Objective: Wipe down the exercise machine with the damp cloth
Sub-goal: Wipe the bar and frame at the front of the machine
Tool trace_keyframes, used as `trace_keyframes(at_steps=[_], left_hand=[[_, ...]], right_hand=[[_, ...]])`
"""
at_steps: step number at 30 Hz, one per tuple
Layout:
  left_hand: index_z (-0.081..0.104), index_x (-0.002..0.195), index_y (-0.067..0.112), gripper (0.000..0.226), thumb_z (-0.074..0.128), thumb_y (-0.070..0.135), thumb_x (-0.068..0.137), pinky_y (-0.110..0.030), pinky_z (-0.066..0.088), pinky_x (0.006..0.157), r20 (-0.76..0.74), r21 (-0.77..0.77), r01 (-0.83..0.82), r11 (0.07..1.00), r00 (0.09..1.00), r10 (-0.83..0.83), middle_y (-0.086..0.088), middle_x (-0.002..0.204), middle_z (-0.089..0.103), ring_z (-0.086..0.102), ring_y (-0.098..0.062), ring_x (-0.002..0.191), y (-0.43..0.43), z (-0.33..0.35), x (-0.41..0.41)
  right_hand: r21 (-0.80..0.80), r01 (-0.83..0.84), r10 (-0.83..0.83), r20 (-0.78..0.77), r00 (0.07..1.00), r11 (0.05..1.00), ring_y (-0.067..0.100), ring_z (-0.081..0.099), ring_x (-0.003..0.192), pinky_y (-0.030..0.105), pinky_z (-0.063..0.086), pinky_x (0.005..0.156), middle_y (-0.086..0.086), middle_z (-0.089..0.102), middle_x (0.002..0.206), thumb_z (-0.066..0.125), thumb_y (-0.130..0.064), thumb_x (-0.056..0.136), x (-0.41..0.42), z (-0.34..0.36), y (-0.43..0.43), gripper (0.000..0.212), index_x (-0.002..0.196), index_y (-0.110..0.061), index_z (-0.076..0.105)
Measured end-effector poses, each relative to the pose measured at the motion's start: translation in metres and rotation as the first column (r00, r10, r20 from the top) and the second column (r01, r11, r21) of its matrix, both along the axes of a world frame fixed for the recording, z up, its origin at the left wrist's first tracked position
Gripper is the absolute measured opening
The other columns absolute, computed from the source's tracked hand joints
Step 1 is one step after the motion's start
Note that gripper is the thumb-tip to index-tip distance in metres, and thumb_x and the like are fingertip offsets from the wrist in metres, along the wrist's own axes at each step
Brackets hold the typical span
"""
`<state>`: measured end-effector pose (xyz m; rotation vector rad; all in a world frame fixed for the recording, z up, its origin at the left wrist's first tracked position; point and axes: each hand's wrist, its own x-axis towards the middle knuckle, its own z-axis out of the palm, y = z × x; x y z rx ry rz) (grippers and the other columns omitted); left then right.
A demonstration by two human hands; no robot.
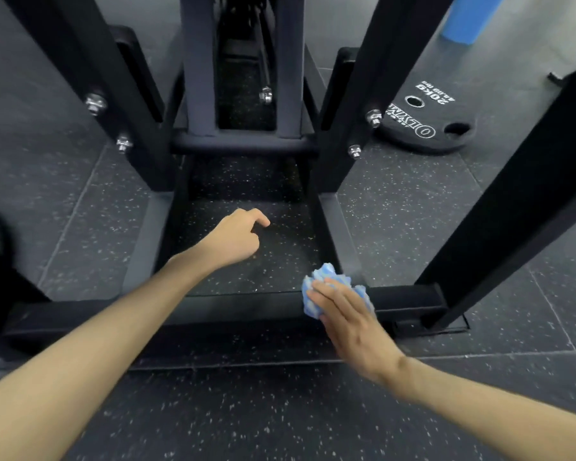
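Blue and bunched, the damp cloth (333,287) sits on the near base rail (403,299) of the exercise machine (240,141), close to the rail's right end, with the right hand (350,322) laid flat over it, fingers straight and pressing rather than gripping. Left of it, the left hand (238,239) hovers over the speckled floor (246,254) inside the frame, fingers loosely curled and holding nothing; whether it touches the floor is hard to tell from this angle.

Judging by the position, the rail pass is under way. Doing it well likely means keeping the palm's weight even, sliding along the rail's whole top and refolding the cloth to a clean face.

Beyond, bolted black uprights (366,104) rise, and a weight plate (423,128) lies on the floor at far right.
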<state>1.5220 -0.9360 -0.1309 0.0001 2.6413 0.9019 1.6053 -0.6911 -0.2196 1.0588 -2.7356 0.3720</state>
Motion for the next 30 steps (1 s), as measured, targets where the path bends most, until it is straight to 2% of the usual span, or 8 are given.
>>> trace_keyframes(at_steps=[3, 6, 9, 17, 22, 24, 27, 30], left_hand=[[0.053, 0.127, 0.018, 0.049, 0.036, -0.004, 0.088, -0.023, 0.039, 0.077, -0.028, 0.022, -0.094, 0.995, 0.995, 0.095, -0.008, 0.121, 0.051, 0.049, -0.015, 0.092, -0.032, 0.003, 0.016], [0.058, 0.124, 0.013, 0.049, 0.037, -0.007, 0.084, -0.016, 0.031, 0.087, -0.096, 0.014, -0.223, 0.975, 0.97, 0.223, -0.006, 0.126, 0.054, 0.049, -0.019, 0.118, -0.071, 0.011, 0.031], [0.063, 0.116, 0.011, 0.051, 0.037, -0.012, 0.079, -0.019, 0.035, 0.093, -0.156, 0.036, -0.342, 0.939, 0.926, 0.343, -0.007, 0.126, 0.059, 0.052, -0.021, 0.12, -0.112, 0.016, 0.048], [0.059, 0.116, 0.013, 0.046, 0.037, -0.011, 0.082, -0.016, 0.031, 0.092, -0.26, -0.06, -0.513, 0.857, 0.836, 0.482, -0.003, 0.126, 0.058, 0.052, -0.018, 0.119, -0.172, 0.01, 0.109], [0.06, 0.114, 0.011, 0.048, 0.037, -0.014, 0.08, -0.01, 0.031, 0.086, -0.272, -0.006, -0.544, 0.839, 0.808, 0.522, -0.005, 0.124, 0.058, 0.053, -0.017, 0.114, -0.196, 0.006, 0.137], [0.06, 0.111, 0.011, 0.051, 0.036, -0.016, 0.076, -0.016, 0.036, 0.089, -0.272, 0.057, -0.593, 0.803, 0.765, 0.584, -0.005, 0.118, 0.06, 0.054, -0.017, 0.112, -0.199, 0.001, 0.141], [0.061, 0.108, 0.014, 0.052, 0.039, -0.017, 0.073, -0.025, 0.046, 0.083, -0.282, 0.122, -0.617, 0.777, 0.729, 0.623, -0.002, 0.11, 0.062, 0.058, -0.018, 0.105, -0.2, -0.003, 0.153], [0.064, 0.104, 0.012, 0.053, 0.037, -0.018, 0.069, -0.038, 0.052, 0.087, -0.343, 0.102, -0.522, 0.847, 0.78, 0.523, -0.006, 0.106, 0.065, 0.06, -0.023, 0.1, -0.208, 0.0, 0.164]], right_hand=[[-0.11, -0.03, 0.026, -0.042, 0.999, 0.994, 0.027, 0.048, 0.122, 0.037, 0.033, 0.103, 0.008, 0.048, 0.135, 0.056, 0.0, 0.081, 0.02, -0.011, -0.097, 0.062, 0.14, -0.002, 0.036], [-0.057, -0.307, 0.298, -0.127, 0.946, 0.95, 0.032, 0.049, 0.12, 0.044, 0.039, 0.101, 0.011, 0.052, 0.133, 0.045, -0.014, 0.086, 0.028, -0.011, -0.206, 0.047, 0.132, -0.007, 0.052], [0.081, -0.393, 0.4, -0.115, 0.909, 0.916, 0.034, 0.044, 0.121, 0.046, 0.045, 0.098, 0.012, 0.045, 0.133, 0.05, -0.017, 0.084, 0.028, -0.013, -0.279, 0.045, 0.128, -0.007, 0.058], [0.237, -0.476, 0.513, -0.128, 0.849, 0.847, 0.027, 0.042, 0.129, 0.038, 0.037, 0.103, 0.0, 0.043, 0.144, 0.034, -0.02, 0.083, 0.012, -0.01, -0.247, 0.056, 0.138, -0.018, 0.045], [0.157, -0.488, 0.51, -0.163, 0.845, 0.859, 0.03, 0.056, 0.112, 0.039, 0.047, 0.091, 0.004, 0.058, 0.127, 0.034, -0.012, 0.083, 0.014, -0.001, -0.282, 0.048, 0.122, -0.015, 0.062], [0.21, -0.489, 0.523, -0.164, 0.836, 0.847, 0.032, 0.057, 0.113, 0.041, 0.046, 0.095, 0.007, 0.058, 0.127, 0.033, -0.012, 0.085, 0.021, 0.012, -0.316, 0.048, 0.123, -0.013, 0.062], [0.38, -0.468, 0.549, -0.138, 0.824, 0.798, 0.029, 0.033, 0.137, 0.041, 0.02, 0.116, 0.009, 0.04, 0.145, 0.031, -0.018, 0.097, 0.025, 0.014, -0.357, 0.044, 0.138, -0.011, 0.045], [0.462, -0.548, 0.661, -0.115, 0.742, 0.697, 0.019, 0.052, 0.124, 0.038, 0.031, 0.109, -0.003, 0.062, 0.125, 0.033, -0.018, 0.089, 0.02, 0.011, -0.337, 0.045, 0.118, -0.017, 0.067]])
